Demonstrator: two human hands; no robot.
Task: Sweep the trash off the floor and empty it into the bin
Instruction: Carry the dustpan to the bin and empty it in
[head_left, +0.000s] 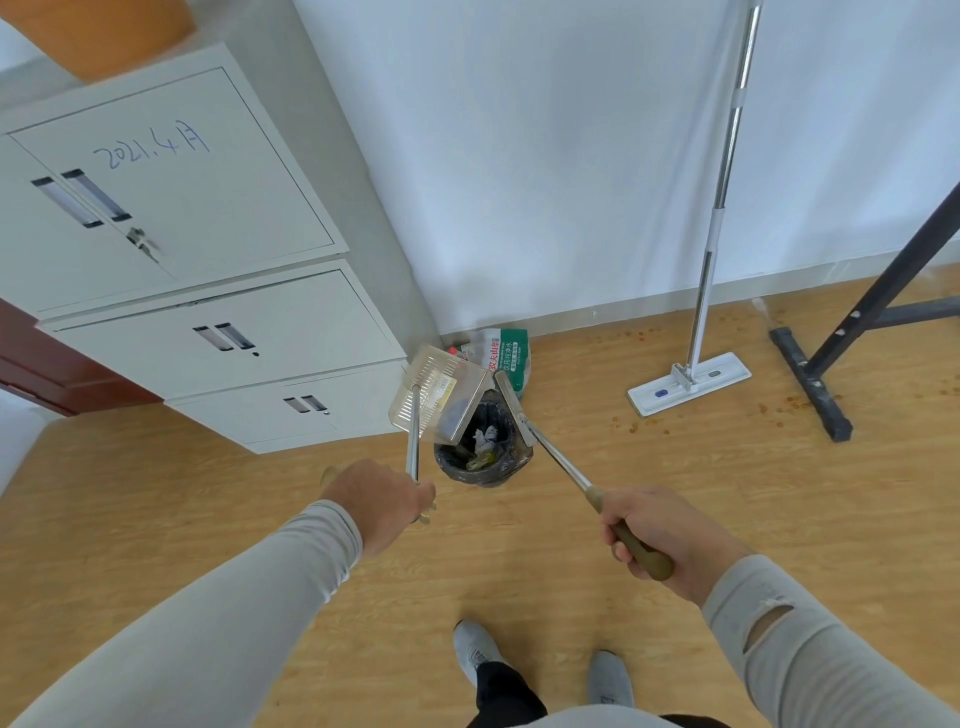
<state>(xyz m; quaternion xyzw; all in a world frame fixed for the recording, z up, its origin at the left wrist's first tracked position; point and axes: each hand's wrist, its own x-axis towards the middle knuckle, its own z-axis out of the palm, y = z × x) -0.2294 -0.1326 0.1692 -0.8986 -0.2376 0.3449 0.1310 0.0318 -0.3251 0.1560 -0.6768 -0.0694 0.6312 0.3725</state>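
The small bin (480, 457), lined with a black bag, stands on the wooden floor (571, 545) just in front of the grey filing cabinet (223, 332). The left hand (382, 501) is closed around the metal handle of a clear plastic dustpan (436, 397), which is tipped up over the bin's left rim. The right hand (657, 535) is wrapped around the olive grip of a broom (511, 410), whose narrow head sits at the bin's right rim. Crumpled white paper and what may be a yellowish wrapper lie inside the bin. Behind it a green-labelled water bottle pack (506, 356) leans by the wall; right of it stands a flat mop (691, 382).
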